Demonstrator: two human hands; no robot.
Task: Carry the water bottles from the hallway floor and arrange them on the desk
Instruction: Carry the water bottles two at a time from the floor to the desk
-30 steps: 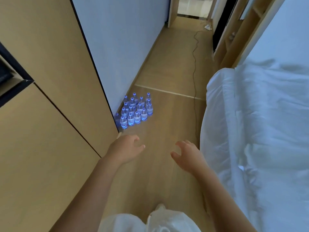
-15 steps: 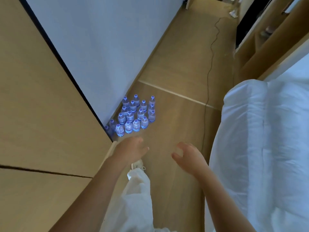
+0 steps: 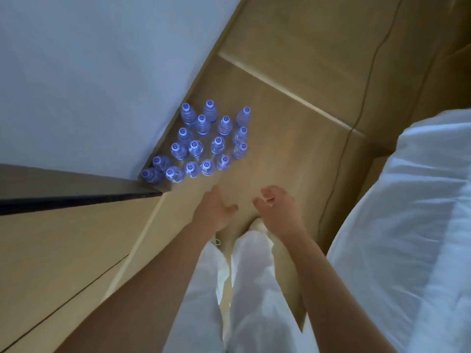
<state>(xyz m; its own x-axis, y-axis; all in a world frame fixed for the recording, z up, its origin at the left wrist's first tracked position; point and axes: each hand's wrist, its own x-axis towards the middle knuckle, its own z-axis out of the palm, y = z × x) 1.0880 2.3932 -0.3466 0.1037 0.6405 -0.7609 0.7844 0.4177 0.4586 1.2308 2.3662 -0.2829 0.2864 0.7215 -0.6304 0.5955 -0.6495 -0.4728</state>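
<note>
A pale wall fills the upper left of the frame, and below it tan wooden panels take up the lower left, topped by a dark edge that juts toward the centre. The wooden floor runs diagonally from the upper right down to the middle, crossed by a light seam. A white bed with rumpled bedding covers the right side and narrows the passage. A thin dark cable trails along the floor from the upper right down beside the bed. At the bottom centre, white trouser legs stand on the floor, with a pale shoe tip showing just below the hands.

The water bottles stand upright in a tight cluster on the floor in the centre left of the frame, tucked into the corner where the wall meets the dark edge; their caps face the camera.

The left hand reaches forward in the middle of the frame, its fingers loosely extended and holding nothing, just below the nearest row of bottles but apart from them. The right hand hangs beside it, slightly to the right, its grip released too, fingers loosely curled around nothing, further from the cluster and lower right of it.
</note>
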